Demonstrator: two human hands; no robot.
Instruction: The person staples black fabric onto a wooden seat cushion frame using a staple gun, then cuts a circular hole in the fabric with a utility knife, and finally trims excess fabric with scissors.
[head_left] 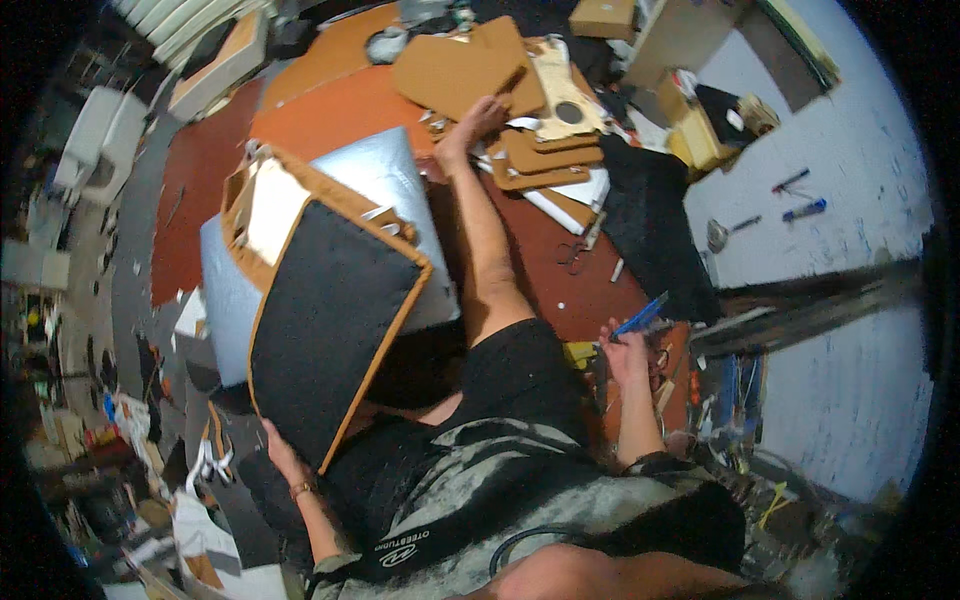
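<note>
The left hand [287,460] (grip unclear) touches the piped black panel [330,320]; right of it, the right hand [627,358] clasps a slim blue tool [641,316].

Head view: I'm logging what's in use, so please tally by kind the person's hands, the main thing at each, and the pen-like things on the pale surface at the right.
Hands: 2 (left hand, right hand)
Black panel with orange edging: 1
Slim blue tool: 1
Pen-like things: 2
Total: 6

Right hand [626,352] holds blue tool [640,318], left hand [286,456] touches black panel [330,325]
</note>
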